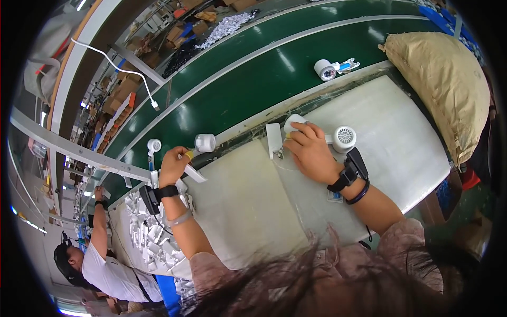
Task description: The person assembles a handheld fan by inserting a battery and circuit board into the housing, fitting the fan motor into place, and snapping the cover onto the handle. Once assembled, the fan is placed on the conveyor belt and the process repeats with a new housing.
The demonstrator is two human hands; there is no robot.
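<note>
My left hand (173, 166), a yellow cover on one fingertip, is curled at the conveyor edge. A flat white plastic piece (195, 173) sticks out from under its fingers. Just beyond them, a white cylindrical fan head (205, 142) lies on its side. Over the pale table mat (237, 195), my right hand (311, 150) bends its fingers onto a rounded white part (294, 122), mostly covered by them. Touching distance to its left stands a white rectangular plastic piece (274, 139). A white fan head with a round grille (344, 137) rests right of that hand.
A green conveyor belt (248, 79) runs behind the table, carrying a fan unit (326, 70) and a small white fan part (153, 146). White plastic pieces (153, 232) are heaped at left. A tan sack (438, 84) sits at right. Another person (113, 269) works at far left; a white cable (119, 66) hangs overhead.
</note>
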